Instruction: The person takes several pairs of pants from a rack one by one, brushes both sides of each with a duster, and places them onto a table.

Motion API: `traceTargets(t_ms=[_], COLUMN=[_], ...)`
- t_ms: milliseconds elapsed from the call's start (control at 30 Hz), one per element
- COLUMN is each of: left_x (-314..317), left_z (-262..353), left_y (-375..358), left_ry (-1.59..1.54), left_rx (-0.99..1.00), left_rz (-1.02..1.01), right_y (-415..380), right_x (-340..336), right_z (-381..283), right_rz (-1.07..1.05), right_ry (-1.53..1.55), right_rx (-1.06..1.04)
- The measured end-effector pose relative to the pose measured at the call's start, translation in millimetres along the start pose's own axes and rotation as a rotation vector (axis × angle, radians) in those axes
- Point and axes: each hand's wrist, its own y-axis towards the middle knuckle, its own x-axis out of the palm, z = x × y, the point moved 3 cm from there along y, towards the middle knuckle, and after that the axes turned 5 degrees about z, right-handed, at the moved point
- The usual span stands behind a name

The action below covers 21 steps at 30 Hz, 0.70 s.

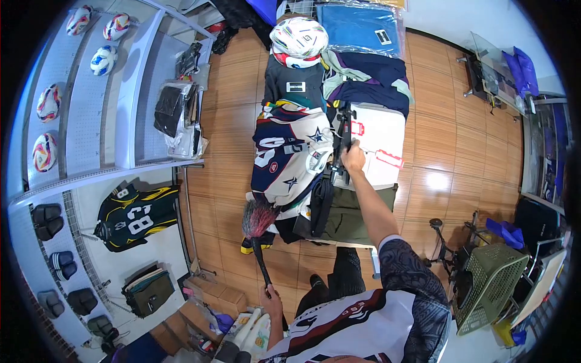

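My left hand (270, 299) is closed around the black handle of a duster (259, 221). Its fluffy grey and pink head hangs near the lower left corner of the clothes-covered table. My right hand (353, 157) reaches over the table and grips a long black jointed object (342, 136) that looks like a folded tripod; its lower end is partly hidden by the hand. Beside it lie a navy and white jersey (290, 157) with stars, a white box or board (387, 130) with red print, and folded olive trousers (357, 215).
A white ball (299, 37) and a blue packed garment (357, 30) lie at the table's far end. White shelves (130, 91) with balls stand left; a dark green jersey (136, 216) hangs below. A green basket (490, 284) and an office chair base are at right.
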Motion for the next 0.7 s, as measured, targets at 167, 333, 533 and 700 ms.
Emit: traceTargets(t_ms=[167,333,533,700], left_x=[-10.4,-11.1,-5.9,-6.7], left_z=[-18.2,-27.3,-18.3,17.2], left_y=[-7.0,-10.0,-3.0,-5.8], left_ry=[-0.023,-0.078,-0.045,-0.143], left_rx=[-0.017,-0.032,0.088,0.279], left_rz=[0.039,0.014,-0.063,-0.187], right_y=[7.6,-37.9,-154.6,-269.0], right_x=[54.4,9.2,-43.1,-73.3], right_z=[22.0,26.0,75.4,134.8], right_rz=[0.008,0.044,-0.017,-0.073], right_ry=[0.142,0.263,0.238,0.245], right_rx=[-0.195,-0.186,-0.138,-0.133])
